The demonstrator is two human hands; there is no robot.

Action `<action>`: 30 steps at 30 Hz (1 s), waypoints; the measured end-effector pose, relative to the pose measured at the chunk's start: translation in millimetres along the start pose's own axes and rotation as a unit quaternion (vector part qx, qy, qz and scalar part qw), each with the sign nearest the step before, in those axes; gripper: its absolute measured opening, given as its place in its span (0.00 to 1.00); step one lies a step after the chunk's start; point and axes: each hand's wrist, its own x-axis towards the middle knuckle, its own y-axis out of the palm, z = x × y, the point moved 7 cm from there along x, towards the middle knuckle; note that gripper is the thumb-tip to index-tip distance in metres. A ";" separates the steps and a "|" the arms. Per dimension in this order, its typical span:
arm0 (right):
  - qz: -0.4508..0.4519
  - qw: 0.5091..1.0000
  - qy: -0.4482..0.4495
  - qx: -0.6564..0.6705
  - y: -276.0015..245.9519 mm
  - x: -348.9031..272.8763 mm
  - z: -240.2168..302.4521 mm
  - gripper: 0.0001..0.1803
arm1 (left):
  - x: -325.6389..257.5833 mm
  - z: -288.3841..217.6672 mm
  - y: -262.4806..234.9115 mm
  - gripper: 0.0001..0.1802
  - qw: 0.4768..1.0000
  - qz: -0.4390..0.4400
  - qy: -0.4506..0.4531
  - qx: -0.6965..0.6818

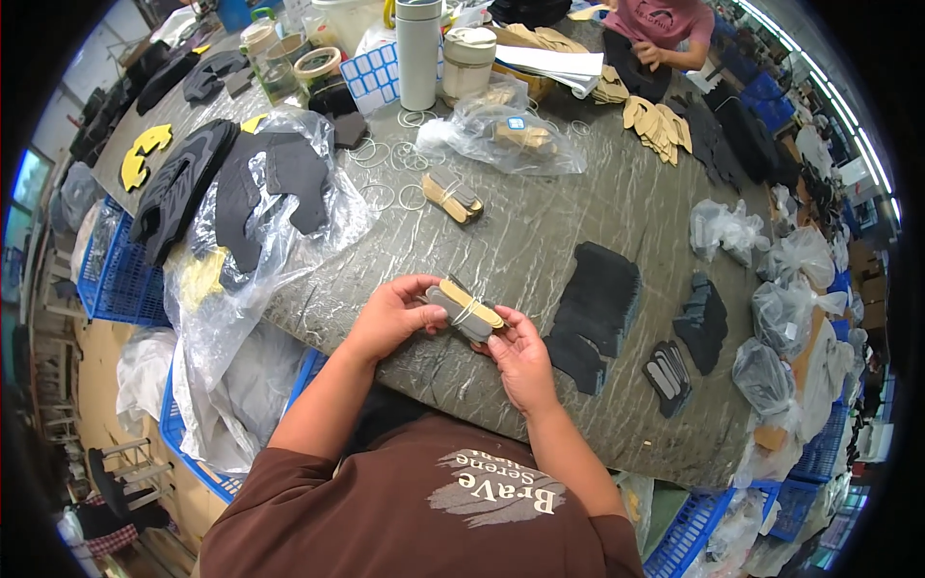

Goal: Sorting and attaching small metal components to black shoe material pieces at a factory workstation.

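Note:
My left hand (390, 313) and my right hand (520, 354) both grip a small stack of grey and tan flat cut pieces (464, 306), held just above the near edge of the grey covered table (540, 226). A rubber band crosses the stack. A second banded stack of the same kind (453, 197) lies on the table beyond it. Loose rubber bands (400, 164) are scattered farther back.
Black cut pieces lie in piles (597, 313) to my right, with smaller stacks (667, 371) nearby. Clear plastic bags (246, 207) with dark pieces sit left. A white cylinder flask (418, 53) and jars stand at the back. Another person (655, 29) works across the table. Blue crates (116, 275) stand below.

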 end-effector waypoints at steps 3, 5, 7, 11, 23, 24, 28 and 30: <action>-0.007 1.000 0.005 0.007 -0.9 -0.8 -2.1 0.22 | -2.0 -4.1 3.3 0.24 1.000 -0.014 0.000 0.022; -0.017 1.000 0.009 0.000 -2.8 -1.2 -3.1 0.22 | -2.8 -5.1 5.2 0.24 1.000 -0.015 -0.001 0.021; -0.015 1.000 0.007 0.001 -3.6 -1.6 -4.0 0.20 | -2.9 -4.9 3.9 0.23 1.000 -0.015 -0.002 0.019; 0.019 0.998 0.002 -0.065 -2.9 -0.5 -5.5 0.14 | 0.2 -1.2 3.5 0.27 1.000 -0.003 0.000 0.022; -0.056 0.957 -0.009 -0.286 -7.6 -2.6 14.7 0.28 | -6.8 -40.1 46.4 0.39 0.927 0.039 0.047 0.369; -0.105 0.950 -0.071 -0.284 -10.7 -3.2 27.4 0.34 | -9.7 -46.5 54.5 0.38 0.888 0.058 0.040 0.454; -0.041 0.970 -0.107 -0.216 3.0 5.9 43.9 0.49 | -10.4 -46.6 70.2 0.35 0.865 0.112 0.067 0.485; -0.019 0.984 -0.082 -0.159 0.3 8.8 34.9 0.47 | -9.1 -46.7 73.9 0.30 0.853 0.108 0.143 0.491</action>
